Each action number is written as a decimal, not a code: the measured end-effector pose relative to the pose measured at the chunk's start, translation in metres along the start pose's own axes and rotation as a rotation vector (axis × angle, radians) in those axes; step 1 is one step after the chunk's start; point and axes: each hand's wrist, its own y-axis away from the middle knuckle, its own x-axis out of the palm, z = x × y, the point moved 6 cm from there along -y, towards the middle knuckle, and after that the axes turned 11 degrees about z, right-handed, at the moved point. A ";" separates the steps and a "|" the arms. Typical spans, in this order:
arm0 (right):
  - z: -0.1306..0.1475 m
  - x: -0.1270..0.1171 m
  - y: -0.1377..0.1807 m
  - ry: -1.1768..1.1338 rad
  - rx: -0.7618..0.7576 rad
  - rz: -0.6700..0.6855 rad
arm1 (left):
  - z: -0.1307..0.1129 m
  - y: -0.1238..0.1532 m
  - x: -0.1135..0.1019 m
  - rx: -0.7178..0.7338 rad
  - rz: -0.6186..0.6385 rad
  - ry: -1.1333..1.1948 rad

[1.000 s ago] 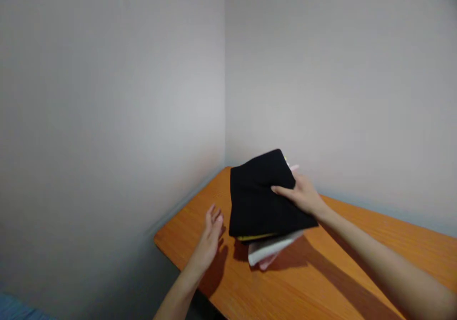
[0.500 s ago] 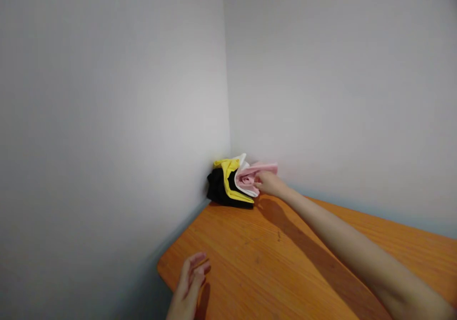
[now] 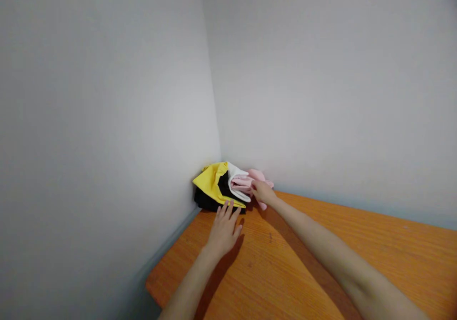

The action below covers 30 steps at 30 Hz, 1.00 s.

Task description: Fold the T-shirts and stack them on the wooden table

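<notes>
A heap of folded cloth lies in the table's far corner. Its layers are a yellow cloth (image 3: pixel 210 179), a black cloth (image 3: pixel 207 203), a white cloth (image 3: pixel 237 171) and a pink cloth (image 3: pixel 243 183), the pink one tucked partly inside the white. My right hand (image 3: pixel 263 192) pinches the pink cloth at the heap's right side; the fingertips are partly hidden. My left hand (image 3: pixel 224 227) has its fingers spread at the heap's front edge, close to the yellow and black layers. Whether those fingertips touch the cloth I cannot tell.
The orange-brown wooden table (image 3: pixel 271 272) has a rounded left corner with a gap beside the wall. Two pale walls, the left wall (image 3: pixel 107 120) and the right wall (image 3: pixel 321 96), meet right behind the heap.
My left hand has moved forward and right, up to the heap, and its fingers have spread. The yellow cloth shows wider, and the pink cloth has shifted and crumpled under my right hand.
</notes>
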 end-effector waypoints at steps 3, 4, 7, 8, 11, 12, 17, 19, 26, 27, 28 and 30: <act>-0.035 -0.046 0.028 -0.066 0.003 -0.044 | 0.009 -0.031 0.026 -0.039 0.076 -0.195; -0.051 -0.066 0.045 -0.091 0.006 -0.070 | 0.008 -0.038 0.033 -0.057 0.096 -0.225; -0.109 -0.122 0.117 -0.177 0.033 -0.191 | -0.005 -0.054 0.052 -0.095 0.120 -0.255; -0.131 -0.137 0.146 -0.207 0.049 -0.237 | -0.011 -0.059 0.057 -0.109 0.126 -0.261; -0.198 -0.167 0.243 -0.302 0.116 -0.327 | -0.036 -0.075 0.068 -0.145 0.166 -0.275; -0.222 -0.174 0.277 -0.316 0.155 -0.342 | -0.045 -0.080 0.070 -0.155 0.185 -0.278; -0.334 -0.203 0.465 -0.153 0.509 -0.446 | -0.115 -0.083 0.064 -0.242 0.241 -0.300; -0.363 -0.212 0.537 -0.105 0.644 -0.494 | -0.161 -0.075 0.061 -0.230 0.243 -0.289; -0.323 -0.195 0.615 0.094 0.592 -0.386 | -0.360 -0.060 0.094 0.092 0.385 -0.015; -0.302 -0.184 0.605 0.110 0.536 -0.331 | -0.384 -0.060 0.102 0.110 0.405 0.038; -0.280 -0.171 0.595 0.111 0.499 -0.286 | -0.405 -0.061 0.110 0.120 0.425 0.093; -0.240 -0.150 0.574 0.175 0.429 -0.233 | -0.438 -0.061 0.125 0.123 0.470 0.204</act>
